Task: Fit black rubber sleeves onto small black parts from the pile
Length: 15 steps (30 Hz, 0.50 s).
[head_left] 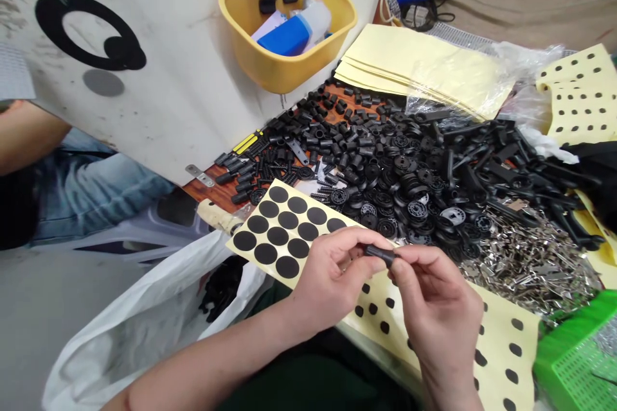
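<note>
Co-worker: another person's bare forearm [24,135] and a leg in jeans show at the far left, behind the board and well apart from the wearer's hands.
White board [183,109]: slants across the upper left and has a black ring marked on it.
Plastic bag [125,340]: white and open, it lies at the lower left beside the table's edge, with dark pieces showing inside.
Pad sheet [283,207]: pale yellow with rows of large black round pads, it lies on the near edge of the table just left of the hands.
Yellow tub [289,70]: hangs on the board's top edge under two black clips and holds a blue-and-white bottle.
Left hand [332,279]: thumb and fingers are pinched on the left end of the black piece.
Black piece [380,253]: a small dark cylinder, held level between both hands above the near sheets.
Black parts [409,160]: a wide heap of sleeves, wheels and bars across the middle of the table.
Yellow sheets [424,64]: a flat stack behind the heap, partly under clear plastic.
Right hand [436,308]: its fingertips are closed on the piece's right end, touching the left hand's fingers.
Dotted sheet [501,334]: yellow with small black dots, it lies under the right hand.
Metal bits [535,263]: a silvery pile just right of the black heap.
Green basket [578,359]: sits in the lower right corner.
</note>
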Available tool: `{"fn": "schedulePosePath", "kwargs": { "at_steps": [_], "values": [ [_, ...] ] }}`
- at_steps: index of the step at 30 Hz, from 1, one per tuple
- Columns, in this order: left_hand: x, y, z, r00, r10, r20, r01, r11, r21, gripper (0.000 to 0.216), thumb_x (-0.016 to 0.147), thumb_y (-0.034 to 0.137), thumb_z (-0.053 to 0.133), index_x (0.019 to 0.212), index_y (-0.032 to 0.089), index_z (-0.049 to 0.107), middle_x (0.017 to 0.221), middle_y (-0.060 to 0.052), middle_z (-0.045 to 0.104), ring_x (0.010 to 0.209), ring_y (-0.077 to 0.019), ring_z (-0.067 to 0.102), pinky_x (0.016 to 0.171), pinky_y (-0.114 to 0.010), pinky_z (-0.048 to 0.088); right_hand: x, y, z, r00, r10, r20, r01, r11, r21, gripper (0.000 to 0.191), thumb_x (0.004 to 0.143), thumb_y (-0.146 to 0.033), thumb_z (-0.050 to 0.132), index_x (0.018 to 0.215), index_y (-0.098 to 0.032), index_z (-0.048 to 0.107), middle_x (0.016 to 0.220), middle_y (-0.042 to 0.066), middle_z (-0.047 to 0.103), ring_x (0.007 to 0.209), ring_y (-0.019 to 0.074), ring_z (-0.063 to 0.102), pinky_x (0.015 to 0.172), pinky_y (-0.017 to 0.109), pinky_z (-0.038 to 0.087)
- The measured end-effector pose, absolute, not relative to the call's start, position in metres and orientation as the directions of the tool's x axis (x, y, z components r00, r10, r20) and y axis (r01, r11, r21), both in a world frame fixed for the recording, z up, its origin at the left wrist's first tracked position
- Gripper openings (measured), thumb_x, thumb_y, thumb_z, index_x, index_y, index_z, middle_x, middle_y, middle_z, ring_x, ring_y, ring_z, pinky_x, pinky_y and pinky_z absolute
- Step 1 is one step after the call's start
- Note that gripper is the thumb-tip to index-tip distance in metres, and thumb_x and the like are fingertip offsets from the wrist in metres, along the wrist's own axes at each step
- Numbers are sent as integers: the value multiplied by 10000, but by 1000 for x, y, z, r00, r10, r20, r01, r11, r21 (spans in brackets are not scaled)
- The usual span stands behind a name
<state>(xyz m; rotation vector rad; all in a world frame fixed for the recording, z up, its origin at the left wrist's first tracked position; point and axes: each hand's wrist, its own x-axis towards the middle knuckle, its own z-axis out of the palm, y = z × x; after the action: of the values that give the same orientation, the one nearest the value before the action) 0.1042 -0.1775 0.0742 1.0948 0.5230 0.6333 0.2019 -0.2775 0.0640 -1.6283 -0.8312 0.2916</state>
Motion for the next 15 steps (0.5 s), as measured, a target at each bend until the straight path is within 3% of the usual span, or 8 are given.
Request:
{"fn": "schedulePosePath", "kwargs": {
  "at_steps": [5,15],
  "values": [
    [103,-177,72,733,671,-116,-198,373,907,129,746,94,641,835,147,718,803,-21,715,669,-100,628,598,-179,512,205,-279,59,625,659,419,520,49,-853,98,844,-123,661,854,-221,667,781,8,702,728,146,676,638,233,556],
    [103,-177,67,728,685,-19,-181,219,959,158,767,67,594,863,123,705,807,-31,712,736,-120,658,646,-189,530,211,-277,62,488,756,437,656,12,-754,117,898,-118,562,820,-204,580,677,-21,587,599,101,554,539,203,447]
  ]
}}
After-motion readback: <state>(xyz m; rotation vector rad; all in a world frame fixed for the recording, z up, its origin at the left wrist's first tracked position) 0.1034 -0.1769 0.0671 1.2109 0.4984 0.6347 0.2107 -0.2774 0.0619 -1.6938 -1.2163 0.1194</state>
